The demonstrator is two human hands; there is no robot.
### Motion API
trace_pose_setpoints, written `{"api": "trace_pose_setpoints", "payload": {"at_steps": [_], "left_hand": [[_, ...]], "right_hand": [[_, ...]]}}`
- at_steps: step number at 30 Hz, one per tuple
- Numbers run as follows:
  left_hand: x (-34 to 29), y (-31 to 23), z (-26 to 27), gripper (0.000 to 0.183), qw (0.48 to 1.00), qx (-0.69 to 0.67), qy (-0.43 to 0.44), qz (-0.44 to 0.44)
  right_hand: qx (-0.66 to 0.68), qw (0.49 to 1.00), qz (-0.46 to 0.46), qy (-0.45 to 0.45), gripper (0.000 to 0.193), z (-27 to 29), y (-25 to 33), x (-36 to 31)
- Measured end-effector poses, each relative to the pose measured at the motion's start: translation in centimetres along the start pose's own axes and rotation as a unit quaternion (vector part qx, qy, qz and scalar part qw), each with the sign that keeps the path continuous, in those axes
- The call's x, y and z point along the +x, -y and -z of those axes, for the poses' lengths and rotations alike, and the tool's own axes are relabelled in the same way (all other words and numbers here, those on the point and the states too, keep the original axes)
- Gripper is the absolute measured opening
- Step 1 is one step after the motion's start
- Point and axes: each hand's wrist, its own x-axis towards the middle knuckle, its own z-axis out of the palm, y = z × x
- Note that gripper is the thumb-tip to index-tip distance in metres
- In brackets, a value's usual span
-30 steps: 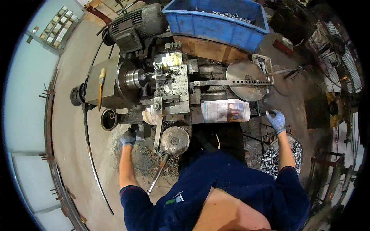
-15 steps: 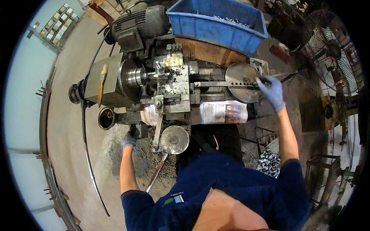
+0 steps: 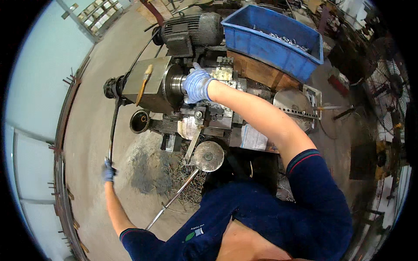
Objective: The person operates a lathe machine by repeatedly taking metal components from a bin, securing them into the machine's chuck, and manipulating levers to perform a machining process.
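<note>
In the lower left, my left hand, in a blue glove, is closed around the lower part of a long dark lever that hangs from the headstock of a lathe-like machine. My right hand, gloved in blue as well, reaches across the machine to the front of the round metal chuck. Its fingers curl in there, and whatever they hold is hidden behind the glove. A tool post with a bolt stands just below that hand. On top of the grey headstock lies a paintbrush with a wooden handle.
Behind the machine, a blue bin holds small metal parts. An electric motor sits at the back. A round plate and a slanted rod are close to my body. Metal shavings litter the floor. A fan stands right.
My right hand has left the perforated bar at the right and come to the chuck. My left hand has moved from beside the machine to the lever, now swung to a different angle.
</note>
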Motion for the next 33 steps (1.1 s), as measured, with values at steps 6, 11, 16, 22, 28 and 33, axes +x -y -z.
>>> {"api": "trace_pose_setpoints", "payload": {"at_steps": [6, 11, 16, 22, 28, 33], "left_hand": [[-9.6, -6.1, -4.1, 0.057, 0.999, 0.021, -0.038, 0.031], [-10.9, -7.2, -3.2, 0.055, 0.990, 0.099, -0.094, -0.041], [-7.4, -4.5, -1.8, 0.034, 0.983, -0.098, 0.153, -0.032], [-1.6, -4.4, -4.6, 0.022, 0.921, -0.309, 0.236, -0.021], [0.4, -6.0, -5.5, 0.026, 0.932, -0.291, 0.197, -0.087], [-0.5, -6.1, -4.8, 0.033, 0.940, -0.277, 0.173, -0.102]], "right_hand": [[0.004, 0.999, 0.006, 0.037, 0.054, -0.6, -0.2, 1.4], [0.003, 1.000, 0.012, -0.001, 0.046, -0.8, 0.3, 1.2], [0.040, 0.990, -0.082, -0.106, 0.052, 2.5, -1.6, -3.1], [0.071, 0.930, -0.323, -0.160, 0.067, 4.9, -14.5, -13.0], [0.050, 0.888, -0.376, -0.259, 0.053, 0.5, -23.0, -18.0], [0.139, 0.874, -0.362, -0.292, 0.056, -1.6, -20.9, -25.2]]}}
